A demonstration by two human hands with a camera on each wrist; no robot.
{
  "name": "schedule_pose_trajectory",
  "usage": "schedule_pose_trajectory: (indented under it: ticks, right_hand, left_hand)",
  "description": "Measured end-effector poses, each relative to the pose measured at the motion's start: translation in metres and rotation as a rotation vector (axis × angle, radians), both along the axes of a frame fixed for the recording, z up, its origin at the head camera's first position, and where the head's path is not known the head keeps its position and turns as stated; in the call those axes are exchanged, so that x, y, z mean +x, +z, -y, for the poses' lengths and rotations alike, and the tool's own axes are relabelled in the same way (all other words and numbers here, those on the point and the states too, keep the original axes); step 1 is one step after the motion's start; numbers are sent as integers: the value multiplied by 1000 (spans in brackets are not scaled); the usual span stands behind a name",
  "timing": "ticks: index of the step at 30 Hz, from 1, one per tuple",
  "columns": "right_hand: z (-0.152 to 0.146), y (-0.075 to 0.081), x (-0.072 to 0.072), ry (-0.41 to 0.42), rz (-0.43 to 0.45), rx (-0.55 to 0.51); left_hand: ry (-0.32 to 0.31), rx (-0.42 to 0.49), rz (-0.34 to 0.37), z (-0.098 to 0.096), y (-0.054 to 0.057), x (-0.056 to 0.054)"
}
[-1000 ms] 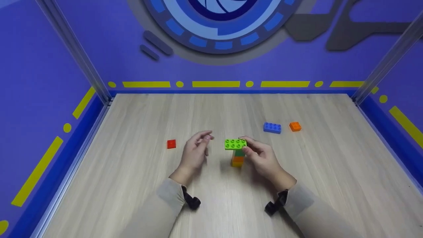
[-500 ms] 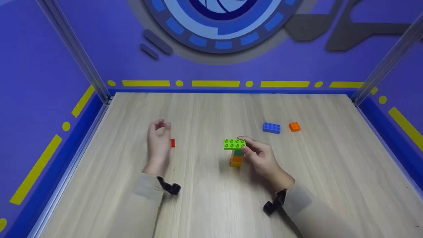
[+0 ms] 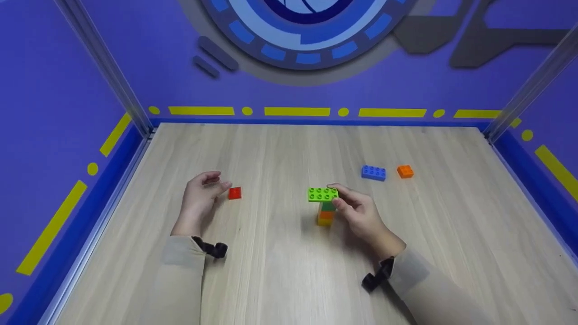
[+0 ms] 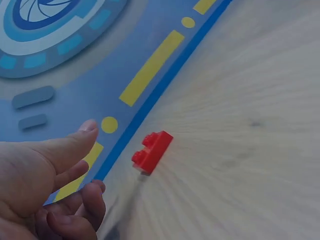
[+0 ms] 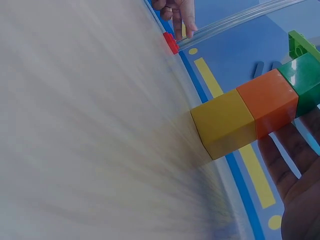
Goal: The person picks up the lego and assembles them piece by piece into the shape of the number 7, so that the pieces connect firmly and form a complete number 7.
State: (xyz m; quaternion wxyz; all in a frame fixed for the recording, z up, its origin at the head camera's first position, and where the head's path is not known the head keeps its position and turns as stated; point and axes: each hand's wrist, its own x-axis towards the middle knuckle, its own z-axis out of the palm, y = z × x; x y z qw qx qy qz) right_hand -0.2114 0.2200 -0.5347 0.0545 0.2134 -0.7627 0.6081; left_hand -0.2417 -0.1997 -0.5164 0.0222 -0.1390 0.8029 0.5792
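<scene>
A brick tower stands on the table, with a yellow brick (image 5: 225,122) at the bottom, then an orange brick (image 5: 267,102) and a dark green brick (image 5: 303,80). Across the top lies a longer lime green brick (image 3: 322,194), jutting out to the left. Thumb and index finger of my right hand (image 3: 361,214) pinch its right end, while the other fingers lie along the tower's side. My left hand (image 3: 198,201) holds nothing, its fingers loosely bent. Just right of its thumb sits a small red brick (image 3: 235,193), seen apart from the fingers in the left wrist view.
Farther back on the right lie a blue brick (image 3: 374,173) and a small orange brick (image 3: 405,171). The wooden table (image 3: 271,271) is bounded by blue-purple panels (image 3: 289,97) at the back and both sides. Each wrist carries a black strap mount (image 3: 214,249).
From near the tower, my left hand has moved left, passing over the red brick to its left side. The right hand keeps its hold on the lime green brick, and the tower stands unmoved.
</scene>
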Motion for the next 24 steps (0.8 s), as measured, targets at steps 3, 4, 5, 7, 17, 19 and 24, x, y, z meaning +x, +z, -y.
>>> schedule_pose_trajectory:
  ticks: [3, 4, 5, 7, 17, 19, 24]
  right_hand:
    - [-1, 1, 0, -8, 3, 3]
    - [-1, 1, 0, -8, 4, 4]
    - [-1, 0, 0, -8, 4, 6]
    - [-1, 0, 0, -3, 3, 5]
    - [1, 0, -1, 16, -11, -6]
    - [1, 0, -1, 20, -15, -7]
    - [0, 0, -1, 27, -23, -11]
  left_hand:
    - [-53, -45, 12, -3, -3, -2]
    - [-64, -59, 21, -4, -3, -3]
    - [-74, -77, 29, -5, -4, -4]
    - [-88, -115, 47, -5, -5, -4]
    - [-98, -192, 44, -9, -7, 0]
    - [-98, -197, 40, -9, -7, 0]
    - [-101, -203, 51, -9, -6, 0]
